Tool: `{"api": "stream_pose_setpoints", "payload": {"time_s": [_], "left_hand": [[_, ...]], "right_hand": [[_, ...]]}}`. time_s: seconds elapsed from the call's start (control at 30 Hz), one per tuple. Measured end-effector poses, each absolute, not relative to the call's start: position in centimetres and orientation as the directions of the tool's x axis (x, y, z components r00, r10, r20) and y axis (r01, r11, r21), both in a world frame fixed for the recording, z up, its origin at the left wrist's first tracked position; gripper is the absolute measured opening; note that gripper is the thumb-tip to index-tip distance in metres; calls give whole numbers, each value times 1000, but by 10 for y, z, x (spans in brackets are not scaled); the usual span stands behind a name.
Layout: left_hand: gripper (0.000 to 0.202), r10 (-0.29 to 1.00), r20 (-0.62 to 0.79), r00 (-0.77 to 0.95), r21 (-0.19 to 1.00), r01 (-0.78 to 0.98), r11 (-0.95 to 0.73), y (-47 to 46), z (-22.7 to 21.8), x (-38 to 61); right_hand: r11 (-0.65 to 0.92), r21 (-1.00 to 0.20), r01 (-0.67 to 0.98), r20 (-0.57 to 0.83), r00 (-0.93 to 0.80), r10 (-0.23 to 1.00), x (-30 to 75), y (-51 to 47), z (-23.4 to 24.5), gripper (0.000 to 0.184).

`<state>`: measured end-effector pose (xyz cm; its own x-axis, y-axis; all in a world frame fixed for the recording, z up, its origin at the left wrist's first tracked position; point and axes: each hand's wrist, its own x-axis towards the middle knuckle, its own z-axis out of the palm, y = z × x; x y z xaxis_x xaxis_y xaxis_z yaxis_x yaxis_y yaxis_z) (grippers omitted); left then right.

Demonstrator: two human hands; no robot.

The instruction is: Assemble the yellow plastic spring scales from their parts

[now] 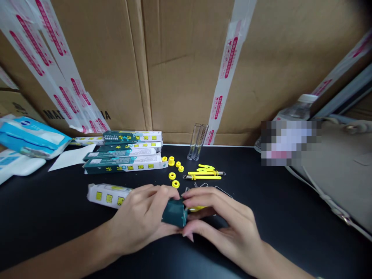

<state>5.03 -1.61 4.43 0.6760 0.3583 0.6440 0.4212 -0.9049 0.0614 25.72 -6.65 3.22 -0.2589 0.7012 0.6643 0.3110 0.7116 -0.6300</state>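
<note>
Gripping the spring-scale carton (173, 215) in the left hand (142, 213), pinching its end with the right hand (225, 223); maybe risking crumpling by over-squeezing, scattering yellow collars (175, 186) by bumping!

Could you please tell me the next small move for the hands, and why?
Probably the right hand should work the dark green end of the narrow box: its fingertips are there, and the left hand grips the box. Whether that end is open, I cannot tell.
</note>
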Motion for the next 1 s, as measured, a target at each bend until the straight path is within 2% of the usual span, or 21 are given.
{"api": "stream_pose_setpoints", "payload": {"time_s": [0.1,0.37,0.53,0.6,0.7,0.83,1.0], "left_hand": [[34,357,629,690,78,401,-913,-16,43,49],[35,350,593,725,100,365,-926,-17,42,50],[36,318,589,743,91,330,-939,-18,42,53],[36,335,590,735,112,336,-935,-18,43,53],[39,367,634,681,123,380,-917,-16,43,53],[45,390,716,579,84,483,-871,-15,44,52],[37,399,714,576,25,548,-836,-17,45,53]], "right_hand": [[699,-656,286,637,-286,715,259,-65,31,25],[713,-611,342,579,-421,698,267,-60,36,27],[626,-723,294,463,-466,754,269,-59,33,24],[582,-774,251,442,-444,780,267,-60,31,23],[569,-798,199,494,-326,806,263,-62,31,26],[619,-720,313,600,-168,783,257,-65,35,15],[627,-703,336,608,-172,775,251,-70,37,13]]}}
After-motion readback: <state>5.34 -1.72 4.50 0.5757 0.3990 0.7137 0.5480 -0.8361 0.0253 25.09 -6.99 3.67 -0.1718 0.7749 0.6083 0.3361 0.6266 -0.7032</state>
